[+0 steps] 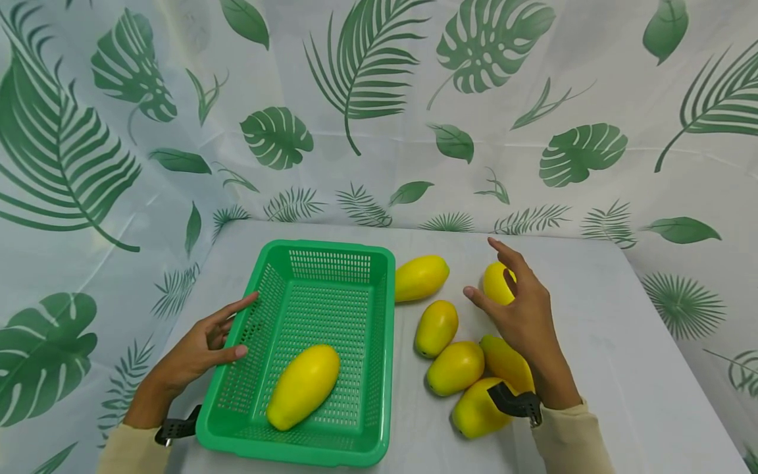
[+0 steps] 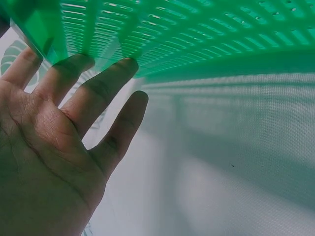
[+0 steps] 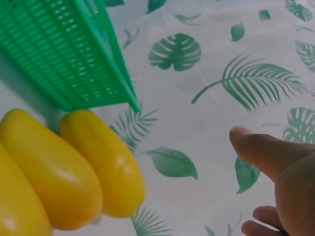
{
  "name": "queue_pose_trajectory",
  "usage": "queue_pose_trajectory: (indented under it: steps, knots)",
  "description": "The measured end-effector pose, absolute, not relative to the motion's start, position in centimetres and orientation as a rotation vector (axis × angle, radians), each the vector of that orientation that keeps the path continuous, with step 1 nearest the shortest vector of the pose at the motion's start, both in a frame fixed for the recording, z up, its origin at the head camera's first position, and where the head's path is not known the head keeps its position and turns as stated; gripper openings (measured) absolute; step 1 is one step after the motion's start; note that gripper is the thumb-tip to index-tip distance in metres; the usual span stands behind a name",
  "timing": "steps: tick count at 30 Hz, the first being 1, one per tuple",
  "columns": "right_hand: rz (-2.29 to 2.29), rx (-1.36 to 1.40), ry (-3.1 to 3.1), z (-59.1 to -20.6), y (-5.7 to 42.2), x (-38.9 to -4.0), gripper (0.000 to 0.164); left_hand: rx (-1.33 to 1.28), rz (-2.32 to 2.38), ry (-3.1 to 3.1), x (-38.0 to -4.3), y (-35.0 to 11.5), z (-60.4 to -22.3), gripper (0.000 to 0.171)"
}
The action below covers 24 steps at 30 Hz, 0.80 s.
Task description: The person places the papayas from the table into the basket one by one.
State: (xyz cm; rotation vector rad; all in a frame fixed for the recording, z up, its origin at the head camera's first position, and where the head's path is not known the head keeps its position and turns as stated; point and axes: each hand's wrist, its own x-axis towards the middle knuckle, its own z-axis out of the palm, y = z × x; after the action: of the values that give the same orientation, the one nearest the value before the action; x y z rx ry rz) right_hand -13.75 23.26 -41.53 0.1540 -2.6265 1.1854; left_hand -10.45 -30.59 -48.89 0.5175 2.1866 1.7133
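Observation:
My left hand [image 1: 201, 349] lies at the left rim of a green plastic basket [image 1: 387, 342]. Its thumb and index finger reach over the rim; in the left wrist view, nearly straight fingers [image 2: 101, 88] touch the slotted outer wall. Inside the basket lies one yellow fruit [image 1: 303, 387], oblong and papaya-like. My right hand [image 1: 521, 306], thumb and fingers spread, holds nothing. It is raised over the right side of the table, nearest to a yellow fruit [image 1: 496, 284] that it partly hides. The right wrist view shows its thumb [image 3: 266, 150] apart from the fruits.
Right of the basket are several more papaya-like fruits, among them one against its far right side [image 1: 422, 276], one lower down [image 1: 437, 328] and a cluster [image 1: 456, 368] by my right wrist. A white sheet [image 1: 616, 368] covers the table. Leaf-printed cloth [image 1: 379, 131] hangs behind.

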Motion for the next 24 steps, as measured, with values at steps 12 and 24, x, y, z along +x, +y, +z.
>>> queue_pose_trajectory:
  steps: [12, 24]
  knots:
    - [1.144, 0.103, -2.621, -42.1, 25.0, -13.8, 0.095, 0.544, 1.721, 2.181, -10.5, -30.9, -49.5, 0.085]
    - [1.129, 0.06, -2.644, -42.6, 26.5, -13.8, 0.095, 0.545, 1.669, 2.218, -10.5, -31.0, -49.3, 0.085]
